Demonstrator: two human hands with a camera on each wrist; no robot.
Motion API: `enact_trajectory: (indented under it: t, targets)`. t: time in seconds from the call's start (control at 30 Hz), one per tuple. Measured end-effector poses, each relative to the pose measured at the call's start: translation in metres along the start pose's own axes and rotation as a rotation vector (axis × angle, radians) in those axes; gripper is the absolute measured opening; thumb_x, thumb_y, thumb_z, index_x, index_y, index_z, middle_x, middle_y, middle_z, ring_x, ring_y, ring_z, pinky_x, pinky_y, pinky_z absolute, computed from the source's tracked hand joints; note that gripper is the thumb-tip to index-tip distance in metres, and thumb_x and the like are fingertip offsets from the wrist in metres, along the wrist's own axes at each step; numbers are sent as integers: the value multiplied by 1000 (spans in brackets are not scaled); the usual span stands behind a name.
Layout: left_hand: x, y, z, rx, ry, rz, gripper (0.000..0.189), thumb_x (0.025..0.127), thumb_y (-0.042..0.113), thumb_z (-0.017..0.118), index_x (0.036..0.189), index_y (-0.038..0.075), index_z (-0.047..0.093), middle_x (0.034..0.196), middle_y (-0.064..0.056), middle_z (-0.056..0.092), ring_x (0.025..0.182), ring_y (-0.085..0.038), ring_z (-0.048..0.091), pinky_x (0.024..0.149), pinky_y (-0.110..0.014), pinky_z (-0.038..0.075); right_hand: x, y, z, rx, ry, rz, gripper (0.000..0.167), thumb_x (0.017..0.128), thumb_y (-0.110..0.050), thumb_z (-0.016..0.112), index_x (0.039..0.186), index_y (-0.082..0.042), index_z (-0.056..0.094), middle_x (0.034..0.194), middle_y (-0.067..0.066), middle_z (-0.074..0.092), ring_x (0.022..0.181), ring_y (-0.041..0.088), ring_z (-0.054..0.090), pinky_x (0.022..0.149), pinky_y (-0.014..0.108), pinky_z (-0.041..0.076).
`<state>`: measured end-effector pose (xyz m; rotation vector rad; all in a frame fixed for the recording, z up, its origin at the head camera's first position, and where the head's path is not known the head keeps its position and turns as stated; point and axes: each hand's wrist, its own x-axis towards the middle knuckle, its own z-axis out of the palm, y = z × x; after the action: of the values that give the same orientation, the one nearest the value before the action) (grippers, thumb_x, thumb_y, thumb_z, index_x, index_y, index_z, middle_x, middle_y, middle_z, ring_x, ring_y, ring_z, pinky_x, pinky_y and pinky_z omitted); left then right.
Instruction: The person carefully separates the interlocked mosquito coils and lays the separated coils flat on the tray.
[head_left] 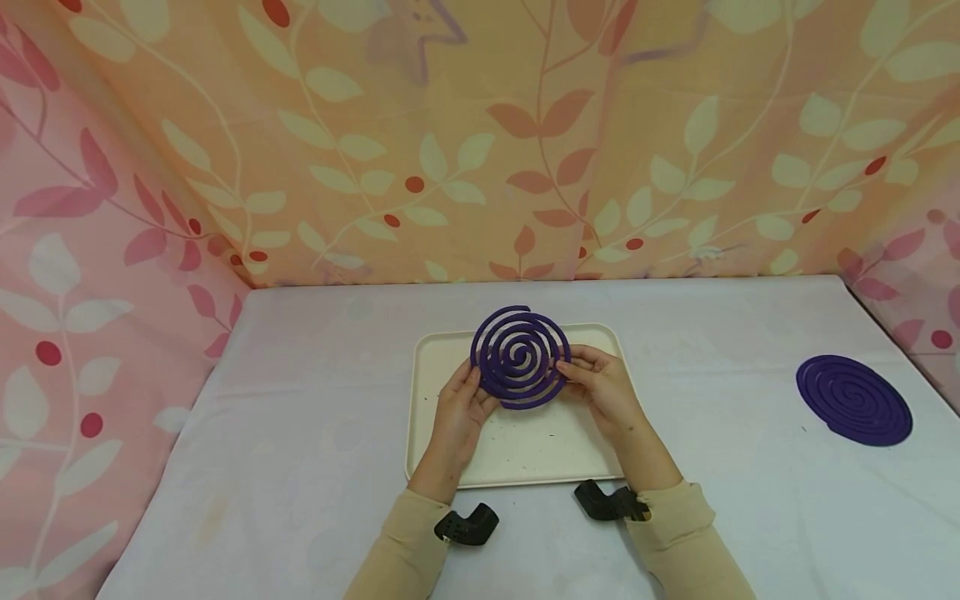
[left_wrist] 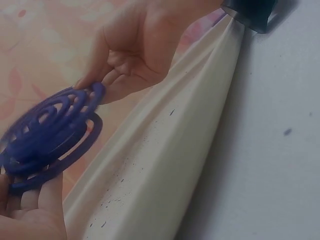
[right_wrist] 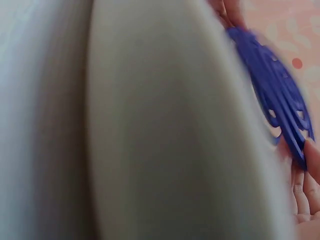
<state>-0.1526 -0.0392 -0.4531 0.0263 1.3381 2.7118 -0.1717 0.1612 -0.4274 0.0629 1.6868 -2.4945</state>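
Both hands hold up a purple mosquito coil point(head_left: 519, 357) above a cream tray point(head_left: 540, 460). At its left edge, my left hand point(head_left: 461, 410) pinches the outer ring between thumb and fingers. My right hand point(head_left: 606, 387) grips the right edge, thumb on the near face and fingers behind. In the left wrist view the coil point(left_wrist: 42, 145) is seen nearly edge-on; its rings are spread apart, with a gap between the outer strands. The right wrist view shows the coil point(right_wrist: 275, 90) tilted, partly hidden by the blurred tray rim.
A flat purple coil disc point(head_left: 853, 400), its turns tightly packed, lies at the right of the white-covered table point(head_left: 300, 433). Small dark crumbs dot the tray and the cloth. Patterned fabric point(head_left: 450, 150) hangs behind and at both sides. Each wrist wears a black camera point(head_left: 468, 525).
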Motion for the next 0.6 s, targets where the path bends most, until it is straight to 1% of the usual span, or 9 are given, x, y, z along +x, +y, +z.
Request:
enact_trajectory:
  t: [0.13, 0.23, 0.3, 0.37, 0.47, 0.53, 0.6]
  targets:
    - [0, 0, 0, 7, 30, 9, 39, 104, 9, 31, 139, -7, 36, 119, -9, 62, 100, -14, 63, 87, -30, 52, 0, -1, -1, 43, 35, -2, 25, 88, 12, 53, 88, -9, 67, 80, 1, 70, 70, 10, 66, 62, 22, 55]
    - [-1, 2, -1, 20, 60, -3, 39, 103, 8, 32, 138, -7, 37, 121, -13, 60, 102, -16, 63, 89, -32, 51, -1, -1, -1, 55, 65, -6, 25, 88, 12, 54, 88, -9, 67, 81, 2, 70, 72, 11, 67, 64, 24, 56]
    - [-1, 4, -2, 48, 79, -15, 38, 103, 9, 33, 137, -8, 39, 121, -17, 60, 103, -18, 63, 90, -34, 50, 0, -1, -2, 54, 91, -5, 23, 88, 11, 55, 90, -9, 67, 82, 2, 70, 72, 12, 67, 66, 25, 56]
    - [0, 7, -5, 72, 105, -27, 37, 103, 8, 34, 135, -9, 40, 121, -20, 59, 105, -20, 62, 91, -35, 50, 0, -1, -3, 48, 116, -1, 20, 89, 9, 55, 93, -7, 66, 82, 1, 71, 73, 12, 67, 67, 26, 56]
    - [3, 15, -11, 106, 144, -36, 37, 103, 7, 34, 135, -12, 39, 126, -26, 54, 110, -25, 59, 91, -35, 49, 1, -2, -3, 36, 172, 15, 16, 89, 7, 56, 95, -6, 64, 81, 0, 70, 72, 12, 66, 67, 25, 56]
    - [5, 20, -16, 114, 168, -55, 38, 102, 5, 34, 135, -13, 38, 129, -29, 50, 113, -27, 57, 92, -36, 49, 1, -2, -4, 26, 209, 28, 15, 90, 6, 57, 96, -6, 63, 80, -1, 70, 71, 11, 65, 66, 25, 56]
    - [6, 25, -21, 125, 178, -88, 38, 100, 1, 36, 135, -14, 37, 132, -31, 46, 114, -28, 55, 92, -35, 48, 1, -3, -4, 13, 240, 44, 13, 90, 4, 57, 97, -5, 63, 78, -1, 68, 69, 10, 64, 65, 24, 55]
